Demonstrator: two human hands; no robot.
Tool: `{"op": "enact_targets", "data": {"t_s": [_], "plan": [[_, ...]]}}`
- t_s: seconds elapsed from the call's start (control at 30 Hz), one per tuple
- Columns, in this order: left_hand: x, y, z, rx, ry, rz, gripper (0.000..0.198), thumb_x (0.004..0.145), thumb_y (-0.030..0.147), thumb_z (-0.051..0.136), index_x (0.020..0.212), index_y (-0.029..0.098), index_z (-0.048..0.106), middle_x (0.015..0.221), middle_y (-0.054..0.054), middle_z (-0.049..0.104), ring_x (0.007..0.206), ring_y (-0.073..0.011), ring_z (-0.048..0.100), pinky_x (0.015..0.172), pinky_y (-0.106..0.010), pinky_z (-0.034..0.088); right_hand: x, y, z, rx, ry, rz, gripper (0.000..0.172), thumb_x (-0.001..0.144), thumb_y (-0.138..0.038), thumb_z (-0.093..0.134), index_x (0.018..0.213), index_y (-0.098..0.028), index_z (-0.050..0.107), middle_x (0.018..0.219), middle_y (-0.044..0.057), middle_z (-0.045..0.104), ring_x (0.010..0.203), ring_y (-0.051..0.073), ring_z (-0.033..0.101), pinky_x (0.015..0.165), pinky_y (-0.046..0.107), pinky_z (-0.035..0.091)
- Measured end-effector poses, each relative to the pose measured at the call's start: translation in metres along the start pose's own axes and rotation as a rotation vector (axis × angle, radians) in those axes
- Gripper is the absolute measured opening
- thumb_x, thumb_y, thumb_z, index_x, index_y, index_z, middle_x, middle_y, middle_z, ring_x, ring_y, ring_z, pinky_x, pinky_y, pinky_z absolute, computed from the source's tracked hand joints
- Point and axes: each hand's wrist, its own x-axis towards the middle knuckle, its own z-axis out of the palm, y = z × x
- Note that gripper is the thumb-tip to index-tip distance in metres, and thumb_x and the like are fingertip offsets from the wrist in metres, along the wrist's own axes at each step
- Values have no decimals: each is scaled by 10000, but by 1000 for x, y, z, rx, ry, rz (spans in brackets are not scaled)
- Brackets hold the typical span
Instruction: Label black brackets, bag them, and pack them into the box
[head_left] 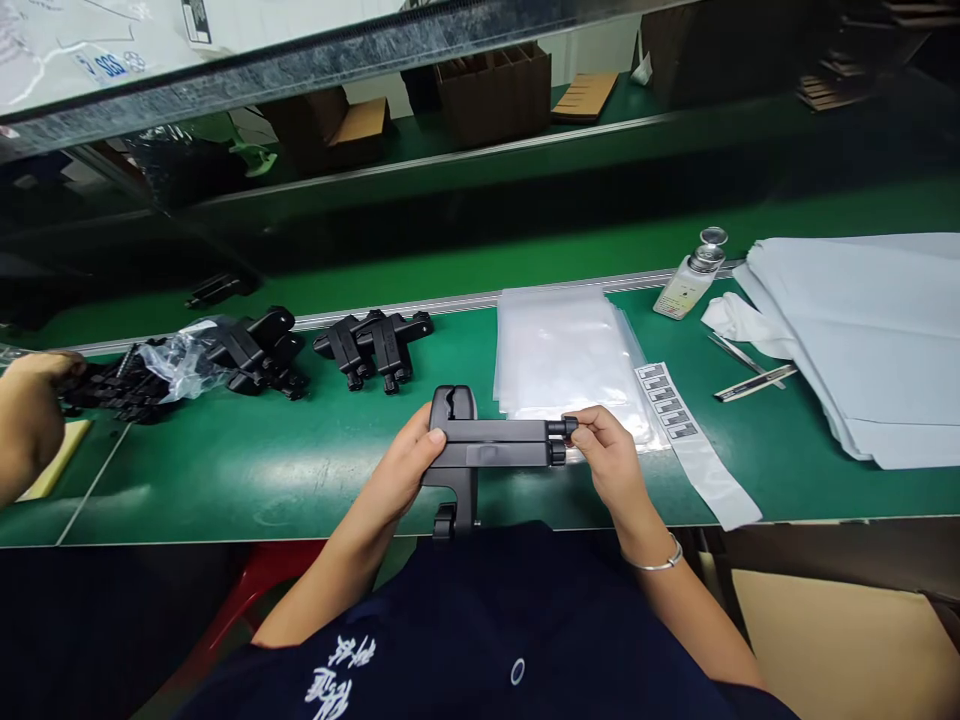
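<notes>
Black plastic bracket [499, 443], held over the desk [300, 470] near its front edge. Left hand [400, 472] grips the notched head end; right hand [613, 462] pinches the end knob [570, 426]. Step looks like adjusting or checking that knob; next move likely calls for steady left support, fine right fingertip control. Matte finish, long flat bar, ribbed second knob [557, 454] just beside.

Soft glare whitened the near worktop [277, 500]; shadow dimmed the far cardboard box [495, 100] and the far right.
</notes>
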Motion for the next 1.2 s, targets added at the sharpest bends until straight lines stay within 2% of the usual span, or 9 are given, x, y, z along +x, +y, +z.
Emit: {"op": "enact_targets", "data": {"t_s": [0.27,0.43,0.67,1.0,1.13,1.2], "plan": [[-1,9,8,107,-27,47,626,787,644,658,1198,172,642,1016,-77,702,853,-239,633,758,-319,501,-5,9,-10,69,-14,10,334,844,-550,705,921,-226,699,755,7,654,704,170,610,665,303,512],[2,8,11,159,-31,67,625,776,662,654,1159,168,644,986,-76,687,841,-236,623,770,-320,500,-9,10,-15,50,-6,33,377,836,-584,694,933,-220,694,774,15,651,724,176,615,688,312,516],[7,-1,11,168,-36,20,674,794,667,615,1233,156,624,1075,-101,698,882,-245,636,792,-330,506,-10,7,-22,0,0,32,388,840,-594,678,936,-217,688,791,14,645,750,177,616,730,311,510],[4,3,12,165,-59,54,735,772,687,642,1276,153,599,1167,-120,687,1047,-306,641,912,-386,507,-9,7,-19,0,12,51,390,832,-583,678,939,-208,691,760,14,641,707,169,607,678,300,512],[11,-3,9,126,-35,38,727,769,672,646,1279,159,587,1263,-123,651,1189,-336,573,1022,-416,449,-9,3,-21,-134,29,45,391,825,-591,655,903,-211,702,759,28,668,699,188,635,663,312,540],[10,-9,11,93,-33,1,699,750,663,666,1239,167,604,1255,-111,649,1186,-326,561,1041,-426,432,-14,3,-26,-267,70,46,428,803,-639,646,854,-218,701,748,43,678,703,221,662,646,337,565]]}}
